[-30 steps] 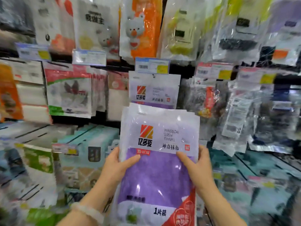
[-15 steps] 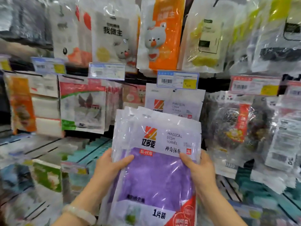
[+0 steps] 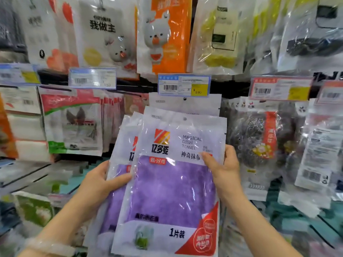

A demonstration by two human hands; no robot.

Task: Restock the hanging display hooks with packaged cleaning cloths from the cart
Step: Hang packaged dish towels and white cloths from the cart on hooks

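Two hands hold at least three purple cloth packs (image 3: 172, 182): left grip (image 3: 100, 184) at 9 o'clock, right grip (image 3: 222, 167) at 3, both gripping; one pack (image 3: 185, 106) hangs at 12

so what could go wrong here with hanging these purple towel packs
1. The left hand and right hand hold several fanned packs; their hang holes probably don't line up, so the hook may catch only the front one.
2. The glossy packs could slide apart and drop.
3. The price tag sits right over the hanging pack, so lifting the stack might knock it.
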